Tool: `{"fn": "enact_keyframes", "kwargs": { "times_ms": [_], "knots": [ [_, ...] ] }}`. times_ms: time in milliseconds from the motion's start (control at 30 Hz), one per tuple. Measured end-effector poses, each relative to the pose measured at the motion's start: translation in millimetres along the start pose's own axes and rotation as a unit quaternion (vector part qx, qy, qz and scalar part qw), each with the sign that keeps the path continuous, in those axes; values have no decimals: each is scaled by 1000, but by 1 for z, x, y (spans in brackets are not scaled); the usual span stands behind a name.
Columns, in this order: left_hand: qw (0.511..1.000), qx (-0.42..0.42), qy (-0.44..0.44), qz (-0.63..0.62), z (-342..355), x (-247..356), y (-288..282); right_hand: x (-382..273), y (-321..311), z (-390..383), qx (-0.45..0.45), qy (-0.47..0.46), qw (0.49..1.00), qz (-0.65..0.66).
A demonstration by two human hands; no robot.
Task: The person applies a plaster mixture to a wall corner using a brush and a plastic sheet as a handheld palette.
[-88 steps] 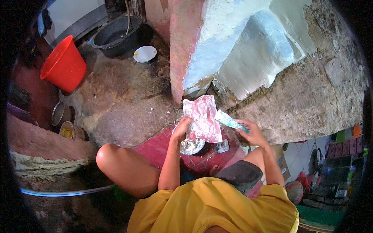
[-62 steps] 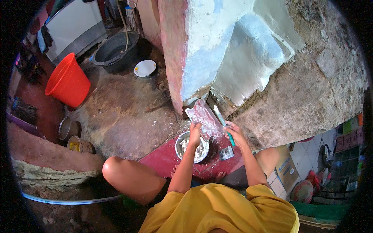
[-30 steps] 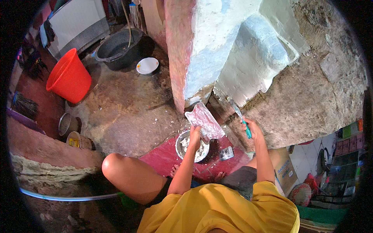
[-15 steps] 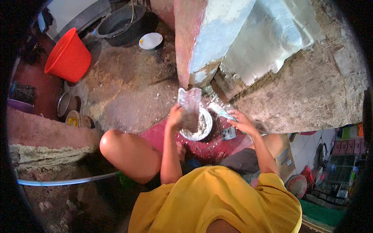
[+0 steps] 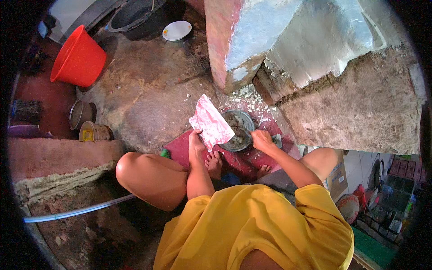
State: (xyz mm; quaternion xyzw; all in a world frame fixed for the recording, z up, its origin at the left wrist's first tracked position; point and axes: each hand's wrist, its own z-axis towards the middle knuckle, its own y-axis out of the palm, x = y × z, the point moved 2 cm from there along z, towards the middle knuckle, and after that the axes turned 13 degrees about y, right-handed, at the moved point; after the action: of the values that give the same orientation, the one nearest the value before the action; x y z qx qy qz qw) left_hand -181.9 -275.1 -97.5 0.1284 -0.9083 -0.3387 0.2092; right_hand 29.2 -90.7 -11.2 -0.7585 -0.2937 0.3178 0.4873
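Observation:
My left hand grips the lower left edge of a flat, pale pink-white sheet smeared with white, held tilted beside a round basin. Grey-white paste lies in the basin, partly hidden by the sheet. At the basin's right rim my right hand is closed around a short-handled tool. The tool's far end reaches into the basin; its exact kind cannot be made out. A small grey flat piece lies just right of that hand.
White crumbs litter the floor by a wall corner. A rough ledge rises on the right. Farther left stand a red bucket, a dirty tub and a black basin, with a white plate nearby.
The sheet has swung left off the basin, its pale face now showing. My right hand has moved from right of the basin to its rim, with the tool's end inside. The view has shifted slightly.

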Motion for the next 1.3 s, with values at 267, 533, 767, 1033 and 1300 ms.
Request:
{"fn": "enact_keyframes", "kwargs": {
  "times_ms": [267, 533, 767, 1033, 1300],
  "knots": [
    [997, -67, -21, -43, 4, -4, -9, -19, 57, 3, 206, -14, 976, 68],
    [998, -40, 6, -57, -2, -3, -5, 12, 14, 3, -31, 55, 965, 256],
    [997, -48, 60, -23, -1, 6, 7, 45, -13, -24, -48, 80, 912, 399],
    [996, -8, 90, 26, 1, 9, 11, 78, -101, 0, -12, 176, 811, 558],
    [998, -10, 54, 19, -2, 8, 11, 105, -135, 13, -1, 194, 714, 672]
  ]
}}
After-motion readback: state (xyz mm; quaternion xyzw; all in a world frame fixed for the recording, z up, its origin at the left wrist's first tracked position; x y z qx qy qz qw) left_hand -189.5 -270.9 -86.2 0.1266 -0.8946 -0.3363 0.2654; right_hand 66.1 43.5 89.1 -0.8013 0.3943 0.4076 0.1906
